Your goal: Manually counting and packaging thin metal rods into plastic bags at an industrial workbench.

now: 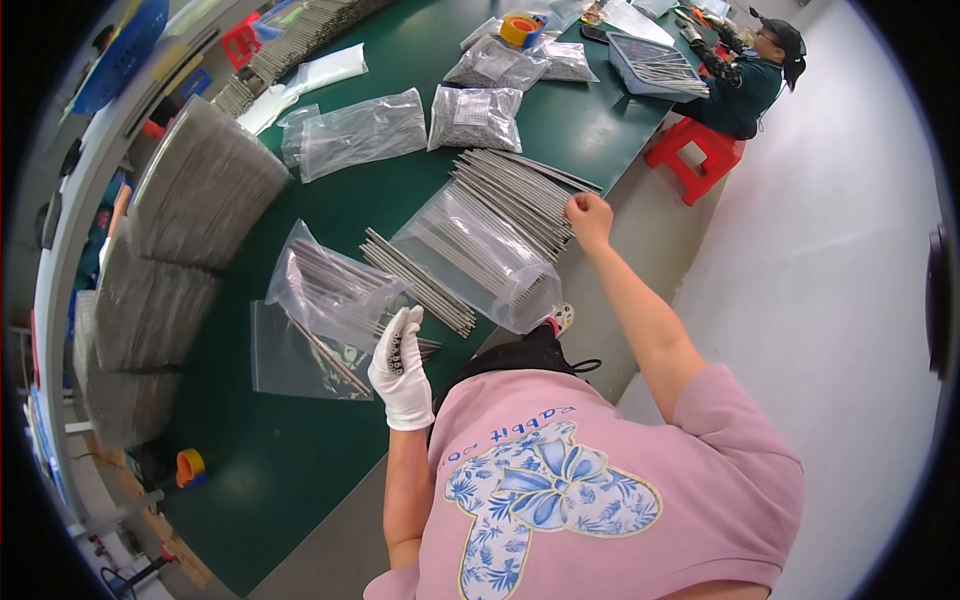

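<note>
My left hand [400,365], in a white glove, is closed around a bundle of thin metal tubes [395,350]; their round ends show at the palm. Most of that bundle runs into a clear plastic bag [335,290]. Bare, my right hand [590,218] has its fingers pinched together at the right end of a large pile of grey metal rods [515,200]. Whether a rod is between those fingers is hidden. Part of the pile lies over another clear bag [500,270] at the table edge. Between my hands rests a smaller row of rods [418,282].
Packed bags of small parts [475,118] and a flat clear bag [360,132] lie beyond the rods. Wrapped stacks [205,185] line the left side. A tape roll [190,467] sits near left. At far right, a co-worker [750,85] sits by a blue basket [655,68] of rods.
</note>
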A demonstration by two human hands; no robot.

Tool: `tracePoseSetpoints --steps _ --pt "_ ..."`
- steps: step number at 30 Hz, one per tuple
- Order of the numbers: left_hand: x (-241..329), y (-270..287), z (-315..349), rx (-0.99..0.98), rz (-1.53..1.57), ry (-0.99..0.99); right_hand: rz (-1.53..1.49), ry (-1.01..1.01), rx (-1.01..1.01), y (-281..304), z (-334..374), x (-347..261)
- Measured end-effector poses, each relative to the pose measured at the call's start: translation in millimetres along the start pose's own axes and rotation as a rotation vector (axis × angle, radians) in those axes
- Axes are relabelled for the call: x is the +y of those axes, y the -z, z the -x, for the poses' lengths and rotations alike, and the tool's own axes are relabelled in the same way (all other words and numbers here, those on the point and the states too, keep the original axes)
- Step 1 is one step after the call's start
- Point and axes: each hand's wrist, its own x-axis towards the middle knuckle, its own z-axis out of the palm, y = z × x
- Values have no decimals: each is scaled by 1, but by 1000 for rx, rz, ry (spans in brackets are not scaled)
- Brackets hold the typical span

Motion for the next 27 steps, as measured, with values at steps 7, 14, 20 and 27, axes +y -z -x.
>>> tracePoseSetpoints --steps 7,14,20,27 --pt "3 2 1 -4 20 36 341 -7 50 -10 31 11" --pt "6 -3 -3 -59 -63 -65 -288 171 -333 0 67 -91" --pt "5 -2 2 -43 -112 -75 -383 813 -741 25 140 -207" --pt "-1 1 6 -35 -133 -152 -335 905 -871 15 149 -214"
